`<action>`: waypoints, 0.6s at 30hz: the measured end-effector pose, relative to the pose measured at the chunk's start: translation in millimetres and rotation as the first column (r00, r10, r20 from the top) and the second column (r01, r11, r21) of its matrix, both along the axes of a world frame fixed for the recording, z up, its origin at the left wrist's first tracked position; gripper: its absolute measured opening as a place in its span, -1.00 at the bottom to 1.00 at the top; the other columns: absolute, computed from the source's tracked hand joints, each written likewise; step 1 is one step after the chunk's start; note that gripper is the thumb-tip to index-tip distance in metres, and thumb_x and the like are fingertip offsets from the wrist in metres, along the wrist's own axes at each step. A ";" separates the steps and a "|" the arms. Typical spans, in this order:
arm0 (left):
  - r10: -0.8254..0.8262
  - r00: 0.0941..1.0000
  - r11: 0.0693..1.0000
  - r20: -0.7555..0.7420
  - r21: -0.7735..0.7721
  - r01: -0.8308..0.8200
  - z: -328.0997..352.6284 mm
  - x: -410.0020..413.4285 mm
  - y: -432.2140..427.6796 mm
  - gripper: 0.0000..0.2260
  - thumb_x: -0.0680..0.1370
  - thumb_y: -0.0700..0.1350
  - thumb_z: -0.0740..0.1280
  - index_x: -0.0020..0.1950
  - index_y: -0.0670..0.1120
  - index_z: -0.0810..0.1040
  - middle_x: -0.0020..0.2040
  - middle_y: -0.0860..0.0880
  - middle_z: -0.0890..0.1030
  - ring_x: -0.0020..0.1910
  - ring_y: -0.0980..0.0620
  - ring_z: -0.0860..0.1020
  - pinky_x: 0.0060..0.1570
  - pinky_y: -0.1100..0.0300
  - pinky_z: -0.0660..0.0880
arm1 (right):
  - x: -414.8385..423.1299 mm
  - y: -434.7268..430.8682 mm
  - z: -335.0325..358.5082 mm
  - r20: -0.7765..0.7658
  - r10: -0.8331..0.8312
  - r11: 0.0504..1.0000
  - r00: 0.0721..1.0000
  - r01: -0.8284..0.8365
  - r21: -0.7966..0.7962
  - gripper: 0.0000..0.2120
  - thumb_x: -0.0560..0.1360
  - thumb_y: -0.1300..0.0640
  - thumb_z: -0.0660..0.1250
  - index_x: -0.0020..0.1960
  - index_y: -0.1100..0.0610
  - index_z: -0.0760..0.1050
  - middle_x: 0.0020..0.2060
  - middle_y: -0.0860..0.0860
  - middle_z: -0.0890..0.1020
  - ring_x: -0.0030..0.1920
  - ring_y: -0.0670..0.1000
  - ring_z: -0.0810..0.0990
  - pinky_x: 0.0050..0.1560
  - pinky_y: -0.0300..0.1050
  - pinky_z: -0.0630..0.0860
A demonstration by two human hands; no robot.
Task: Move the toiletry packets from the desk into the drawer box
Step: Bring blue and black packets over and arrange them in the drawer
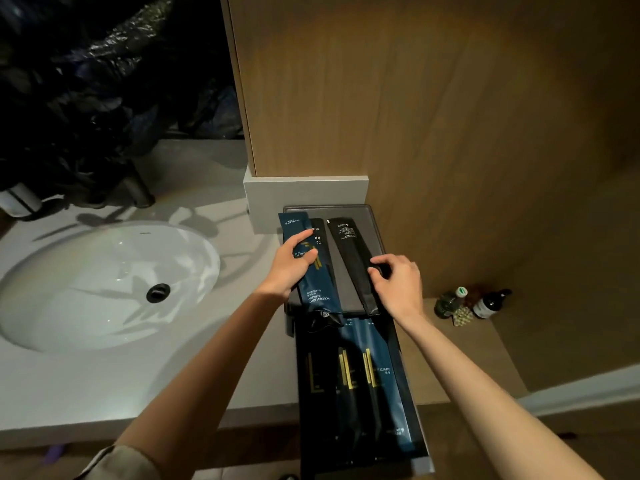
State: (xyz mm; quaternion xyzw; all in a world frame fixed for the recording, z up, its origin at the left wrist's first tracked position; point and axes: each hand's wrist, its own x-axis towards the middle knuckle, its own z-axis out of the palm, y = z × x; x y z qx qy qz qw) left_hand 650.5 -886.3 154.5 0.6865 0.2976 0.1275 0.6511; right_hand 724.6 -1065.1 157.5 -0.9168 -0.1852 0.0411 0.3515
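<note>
A dark box (375,220) stands on the vanity counter to the right of the sink, and its drawer (420,441) is pulled out toward me. Several dark blue packets (375,379) with gold marks lie in the drawer. On the box top, my left hand (291,268) grips a long blue packet (313,299), thumb over its face. A black packet (320,242) lies partly under it. My right hand (398,284) pinches a second black packet (349,251) that lies slanted on the box top.
A white oval sink (100,285) with a dark drain (158,292) fills the left. A wooden panel (433,98) rises behind the box. Two small bottles (450,301) (490,303) stand on a lower ledge at right. Dark foliage hangs at upper left.
</note>
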 end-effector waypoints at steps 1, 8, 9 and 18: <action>0.000 1.000 1.000 0.010 0.001 0.000 0.3 -1.5 -1.1 -0.60 0.56 -0.25 0.30 0.36 0.03 0.45 0.34 -0.08 0.48 0.30 -0.06 0.46 0.30 -0.03 0.45 | -0.2 1.1 2.7 0.038 0.005 0.998 0.999 -0.003 -0.060 -0.81 0.51 0.11 0.35 0.12 0.03 0.59 0.16 0.01 0.59 0.20 0.09 0.45 0.21 -0.02 0.35; 0.142 0.972 0.965 0.186 -0.243 -0.095 10.5 -17.4 -5.8 -0.58 0.54 -0.25 0.33 0.18 0.28 0.54 0.35 -0.05 0.48 0.30 -0.07 0.49 0.28 -0.12 0.45 | -29.7 13.8 27.8 0.064 0.194 0.972 0.979 -0.201 0.124 -0.87 0.53 0.08 0.32 0.01 0.04 0.63 -0.04 -0.11 0.66 0.01 -0.07 0.52 0.03 -0.22 0.36; 0.158 0.967 0.954 0.202 -0.286 -0.096 16.1 -21.7 -7.6 -0.59 0.55 -0.24 0.33 0.21 0.26 0.52 0.34 -0.04 0.50 0.29 -0.06 0.51 0.27 -0.11 0.46 | -34.8 14.0 31.1 0.025 0.206 0.966 0.978 -0.207 0.155 -0.86 0.54 0.08 0.31 0.02 0.05 0.63 -0.08 -0.12 0.66 -0.07 -0.12 0.54 -0.02 -0.26 0.38; 0.128 0.926 0.939 0.356 -0.345 0.003 42.9 -55.3 -24.2 -0.59 0.56 -0.29 0.30 0.30 0.12 0.48 0.28 -0.04 0.55 0.23 -0.01 0.56 0.25 -0.05 0.48 | -55.1 8.9 45.8 -0.315 0.265 0.913 0.911 -0.133 0.385 -0.91 0.46 0.08 0.42 -0.14 0.08 0.67 -0.36 -0.05 0.64 -0.29 -0.14 0.55 -0.14 -0.17 0.48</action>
